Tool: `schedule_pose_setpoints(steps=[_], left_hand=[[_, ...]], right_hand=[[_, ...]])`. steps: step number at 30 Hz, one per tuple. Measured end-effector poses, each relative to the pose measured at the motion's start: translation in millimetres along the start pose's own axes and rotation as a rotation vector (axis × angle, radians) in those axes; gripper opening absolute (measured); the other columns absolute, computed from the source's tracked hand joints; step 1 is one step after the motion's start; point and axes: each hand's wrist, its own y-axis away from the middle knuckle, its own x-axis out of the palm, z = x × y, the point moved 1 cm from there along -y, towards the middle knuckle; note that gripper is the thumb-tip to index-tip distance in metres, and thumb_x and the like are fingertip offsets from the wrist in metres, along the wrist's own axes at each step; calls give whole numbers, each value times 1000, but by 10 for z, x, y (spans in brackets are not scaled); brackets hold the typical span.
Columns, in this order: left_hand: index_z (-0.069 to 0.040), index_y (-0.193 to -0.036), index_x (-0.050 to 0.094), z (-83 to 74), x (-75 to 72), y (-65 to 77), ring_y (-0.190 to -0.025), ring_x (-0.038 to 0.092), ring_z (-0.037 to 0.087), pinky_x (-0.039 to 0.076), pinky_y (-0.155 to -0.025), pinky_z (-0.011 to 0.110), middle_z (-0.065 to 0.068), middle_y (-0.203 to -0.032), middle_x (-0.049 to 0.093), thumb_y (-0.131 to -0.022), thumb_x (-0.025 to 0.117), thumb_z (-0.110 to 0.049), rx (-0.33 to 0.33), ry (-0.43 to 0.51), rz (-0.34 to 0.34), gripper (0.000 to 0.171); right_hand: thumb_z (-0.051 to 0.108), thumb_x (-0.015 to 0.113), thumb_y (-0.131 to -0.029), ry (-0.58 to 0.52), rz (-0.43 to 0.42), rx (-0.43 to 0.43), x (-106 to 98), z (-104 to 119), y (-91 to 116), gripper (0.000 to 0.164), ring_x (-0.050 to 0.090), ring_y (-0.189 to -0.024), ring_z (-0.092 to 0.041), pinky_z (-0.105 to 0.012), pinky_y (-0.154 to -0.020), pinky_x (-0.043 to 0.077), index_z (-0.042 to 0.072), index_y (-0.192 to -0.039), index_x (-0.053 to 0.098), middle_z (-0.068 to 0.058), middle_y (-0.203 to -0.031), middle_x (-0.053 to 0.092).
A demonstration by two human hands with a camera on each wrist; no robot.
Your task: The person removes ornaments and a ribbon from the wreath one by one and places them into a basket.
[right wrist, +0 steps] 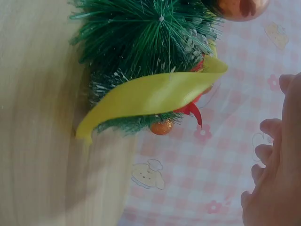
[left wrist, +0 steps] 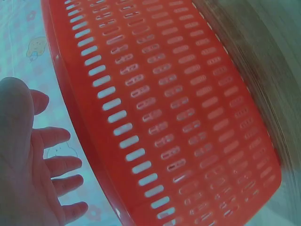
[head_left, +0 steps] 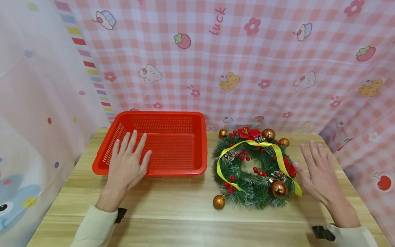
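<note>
Your pale sleeves [head_left: 94, 226] were nearest the cam. Your L hand [head_left: 126, 168], released, fingers spread, hung over the near-L part of the red basket [head_left: 202, 147]. Your R hand [head_left: 322, 176], also released, fingers extended, was just beside the wreath [head_left: 257, 199], which lay flat on R half of tbl [head_left: 172, 216], R of basket. Yellow ribbon [right wrist: 155, 96] lay loosely across wreath; gold glitter bauble [head_left: 219, 202] at wreath's near-L edge.

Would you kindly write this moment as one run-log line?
left hand: empty, near red basket | right hand: empty, beside wreath | yellow ribbon: draped over wreath
</note>
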Motion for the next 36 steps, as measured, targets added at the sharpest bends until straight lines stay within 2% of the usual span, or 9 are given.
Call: schedule_pose_setpoints(steps=[5, 10, 15, 18, 24, 30, 36], left_hand=[[-9, -151, 40, -67, 12, 3, -145, 25, 42, 15, -117, 59, 23, -156, 33, -101, 45, -39, 10, 20, 11, 59], [-9, -151, 40, -147, 27, 0, -145, 27, 41, 16, -117, 59, 22, -157, 33, -102, 44, -40, 22, 44, 8, 59], [-9, -151, 41, -237, 37, 0, -144, 29, 41, 18, -117, 58, 23, -155, 35, -101, 45, -40, 33, 71, -8, 59], [-10, -151, 41, -315, 45, -3, -144, 30, 40, 18, -117, 57, 22, -155, 36, -101, 46, -41, 41, 91, -12, 59], [-12, -153, 39, -533, 67, -32, -143, 32, 39, 20, -117, 57, 20, -156, 36, -100, 48, -41, 75, 142, 1, 61], [-12, -150, 43, -804, 118, -46, -139, 40, 38, 27, -115, 56, 19, -151, 43, -99, 52, -41, 138, 193, 8, 60], [-11, -146, 49, -1102, 160, -72, -137, 44, 34, 32, -114, 51, 15, -148, 48, -99, 56, -36, 222, 292, 3, 54]], right_hand=[[29, 44, -105, -133, 13, 9, 73, 4, -22, 66, -7, -150, -43, -61, -116, -10, 7, -159, 12, -23, -164, -2], [24, 52, -103, -274, 7, 10, 171, 16, -85, 67, 0, -146, -53, -68, -113, -5, 5, -158, 19, -31, -161, 7], [27, 52, -103, -359, 83, 83, 231, 34, -164, 69, 0, -144, -57, -77, -106, 2, 10, -159, 16, -31, -161, 6], [31, 52, -103, -379, 137, 128, 260, 37, -210, 71, 2, -144, -58, -81, -100, 9, 13, -160, 14, -29, -161, 5], [41, 57, -99, -347, 189, 181, 333, 38, -300, 77, 18, -140, -56, -81, -94, 23, 11, -159, 18, -31, -157, 17], [44, 58, -98, -356, 221, 207, 424, 49, -334, 80, 19, -139, -58, -80, -96, 23, 10, -159, 18, -34, -156, 17], [44, 58, -98, -353, 243, 211, 520, 69, -363, 81, 17, -138, -58, -78, -98, 23, 9, -159, 18, -35, -154, 17]])
